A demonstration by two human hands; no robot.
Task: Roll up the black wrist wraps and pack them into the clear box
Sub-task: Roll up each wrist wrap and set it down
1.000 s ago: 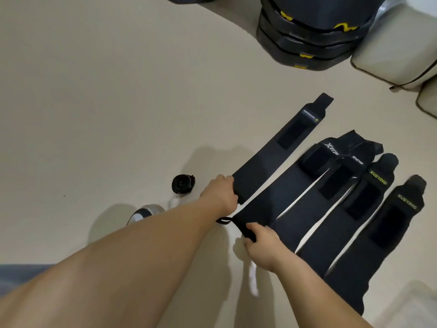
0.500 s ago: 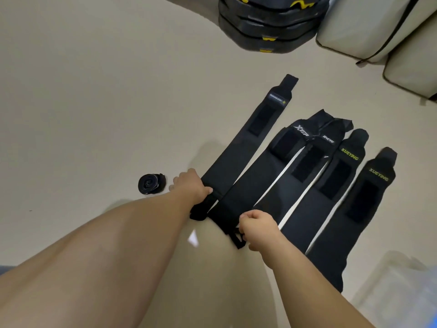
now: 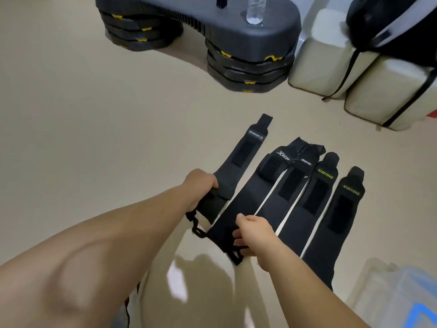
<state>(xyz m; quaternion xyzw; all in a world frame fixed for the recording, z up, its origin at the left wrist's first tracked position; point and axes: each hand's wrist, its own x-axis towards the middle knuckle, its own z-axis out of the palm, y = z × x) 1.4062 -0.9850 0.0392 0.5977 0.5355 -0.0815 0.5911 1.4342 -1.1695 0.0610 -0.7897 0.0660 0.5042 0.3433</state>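
While left grip (image 3: pixel 201 185) clasps, wrap end (image 3: pixel 210 204) lies inside.

Five black wrist wraps (image 3: pixel 290 185) are laid flat, side by side and slanted, across the centre and right of the frame. The leftmost wrap (image 3: pixel 241 157) is curled over at its near end. The clear box (image 3: pixel 402 299) is seen, blurred, at lower right.

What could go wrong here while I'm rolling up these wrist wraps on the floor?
1. The left hand grips the leftmost wrap while the right hand pinches the second wrap. Working two at once may give loose, crooked rolls.
2. The second wrap overlaps the third wrap at their far ends, so pulling it could drag that neighbour.
3. The dangling thumb loop may get trapped in the roll.
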